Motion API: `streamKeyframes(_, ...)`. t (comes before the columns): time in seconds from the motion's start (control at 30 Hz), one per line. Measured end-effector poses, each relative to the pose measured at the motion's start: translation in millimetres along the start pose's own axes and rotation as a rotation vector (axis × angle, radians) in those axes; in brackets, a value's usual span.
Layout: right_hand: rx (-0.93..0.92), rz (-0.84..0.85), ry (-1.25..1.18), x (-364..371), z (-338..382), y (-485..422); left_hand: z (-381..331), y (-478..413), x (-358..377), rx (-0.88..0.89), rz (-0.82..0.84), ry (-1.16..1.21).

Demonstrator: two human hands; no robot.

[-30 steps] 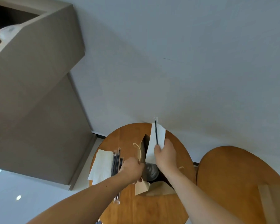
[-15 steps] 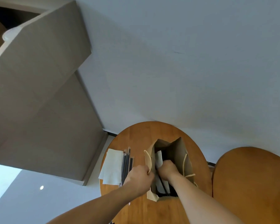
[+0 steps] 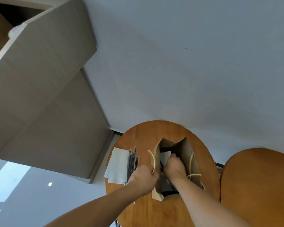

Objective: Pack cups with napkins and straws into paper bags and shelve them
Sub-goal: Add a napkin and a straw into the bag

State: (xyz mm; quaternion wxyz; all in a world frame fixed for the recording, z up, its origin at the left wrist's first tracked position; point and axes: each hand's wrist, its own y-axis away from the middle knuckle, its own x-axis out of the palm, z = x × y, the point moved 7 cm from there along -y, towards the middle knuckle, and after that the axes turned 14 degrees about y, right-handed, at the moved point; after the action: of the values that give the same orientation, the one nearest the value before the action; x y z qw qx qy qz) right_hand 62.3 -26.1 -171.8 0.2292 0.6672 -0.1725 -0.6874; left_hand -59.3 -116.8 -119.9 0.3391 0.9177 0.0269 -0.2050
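Behind everything rises a smooth, pale wall (image 3: 187, 63), with a boxy grey-brown shelf unit (image 3: 39, 95) jutting out at far left. Below it a round table (image 3: 146, 133) of warm, fine-grained wood sits against the wall, and a second table (image 3: 261, 185) of the same wood stands just right of it. At the middle of the round table a brown paper bag (image 3: 185, 149) stands upright, its mouth open and its creased sides splayed. Left of the bag lie flat white napkins (image 3: 117, 166), with thin black straws (image 3: 132, 161) in clear sleeves beside them. The left hand (image 3: 143, 179) curls its fingers round the bag's near-left rim and pale cord handle (image 3: 152, 158). The right hand (image 3: 175, 167) is sunk in the mouth, fingers bent and seemingly pinching a white napkin (image 3: 165, 155), though the grip is hidden.
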Motion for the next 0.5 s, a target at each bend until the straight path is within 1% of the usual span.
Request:
streamKeyframes(0.13, -0.082, -0.023, 0.026, -44.4, 7.4, 26.5, 3.0, -2.7, 2.2, 0.008, 0.019, -0.014)
streamKeyframes(0.17, -0.121, -0.055, 0.019, -60.3, 9.6, 34.8, 5.3, -4.4, 2.9, 0.008, 0.025, -0.008)
streamKeyframes(0.27, -0.211, -0.267, -0.033, -123.7, 1.2, 66.7, 2.9, -4.6, 10.0, 0.058, 0.088, 0.027)
streamKeyframes(0.33, -0.181, -0.406, -0.125, -157.4, -19.0, 80.4, -2.8, -2.0, 15.1, 0.1, 0.148, 0.08)
streamKeyframes(0.37, -0.141, -0.429, -0.185, -165.1, -32.6, 82.2, -5.0, -1.4, 17.1, 0.103, 0.167, 0.11)
streamKeyframes(0.4, -0.1, -0.4, -0.241, -164.1, -46.4, 79.5, -7.2, -0.4, 18.6, 0.098, 0.179, 0.139)
streamKeyframes(0.43, -0.065, -0.328, -0.293, -156.4, -57.9, 75.8, -8.6, 1.0, 20.3, 0.092, 0.183, 0.158)
streamKeyframes(0.5, -0.026, -0.139, -0.389, -124.0, -71.3, 68.6, -11.3, 4.1, 24.4, 0.081, 0.195, 0.156)
